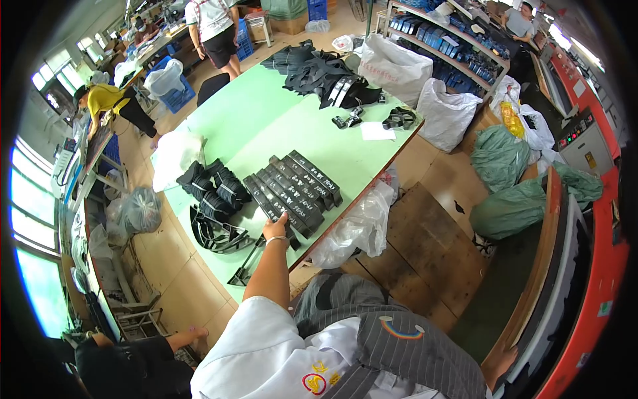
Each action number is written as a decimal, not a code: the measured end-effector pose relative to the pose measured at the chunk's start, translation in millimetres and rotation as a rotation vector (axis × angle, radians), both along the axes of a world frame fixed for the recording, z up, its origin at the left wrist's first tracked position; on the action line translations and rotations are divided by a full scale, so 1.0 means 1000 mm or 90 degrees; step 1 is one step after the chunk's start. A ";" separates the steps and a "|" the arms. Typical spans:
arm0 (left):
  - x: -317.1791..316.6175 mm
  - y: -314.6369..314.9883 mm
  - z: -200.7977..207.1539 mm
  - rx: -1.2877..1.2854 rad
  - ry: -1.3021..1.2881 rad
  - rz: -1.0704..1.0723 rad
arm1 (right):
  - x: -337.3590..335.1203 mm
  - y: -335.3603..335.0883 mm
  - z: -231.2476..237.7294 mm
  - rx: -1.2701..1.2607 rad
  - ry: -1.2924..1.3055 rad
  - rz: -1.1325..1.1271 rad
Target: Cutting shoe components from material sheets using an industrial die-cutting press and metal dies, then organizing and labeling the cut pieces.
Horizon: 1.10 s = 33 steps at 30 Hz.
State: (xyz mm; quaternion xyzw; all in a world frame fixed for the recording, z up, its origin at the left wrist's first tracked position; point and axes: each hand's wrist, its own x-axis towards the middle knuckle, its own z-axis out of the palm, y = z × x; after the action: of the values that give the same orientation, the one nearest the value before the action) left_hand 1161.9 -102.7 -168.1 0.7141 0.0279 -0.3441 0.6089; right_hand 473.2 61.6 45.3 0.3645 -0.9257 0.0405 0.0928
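Note:
On the pale green table (219,123), my left hand (274,228) is closed at the near end of a dark bar (263,198), its thumb against the bar. Several similar long, dark bars (312,176) with white handwritten marks lie side by side there. Left of them are bundles of black straps (214,189) and a loop of black strap (216,233). A dark tool with a thin handle and a flat, wide end (240,274) lies by the table's edge, near my left wrist. My right hand (502,362) is at the wooden edge (531,299) on the right; its fingers are mostly hidden.
More black straps (319,73) are heaped at the far end, near a white paper (378,131). White sacks (446,114) and green bags (502,159) stand to the right. A red machine (591,266) borders the right side. Other people (109,100) are around the room.

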 end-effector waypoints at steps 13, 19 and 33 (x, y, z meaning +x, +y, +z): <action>0.029 -0.002 0.009 -0.115 -0.004 0.020 | -0.032 0.010 -0.027 -0.074 0.005 -0.038; 0.077 0.019 0.052 -0.201 -0.085 -0.092 | -0.008 -0.004 -0.005 -0.079 -0.012 -0.058; -0.080 -0.057 0.286 0.167 -0.812 -0.528 | -0.018 -0.005 -0.003 -0.112 -0.099 -0.078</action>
State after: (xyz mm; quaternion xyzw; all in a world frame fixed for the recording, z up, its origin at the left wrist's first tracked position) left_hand 1082.2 -159.2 118.1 0.7928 -0.5577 -0.0599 0.2386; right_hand 455.2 56.5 42.7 0.2937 -0.9434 0.1439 0.0545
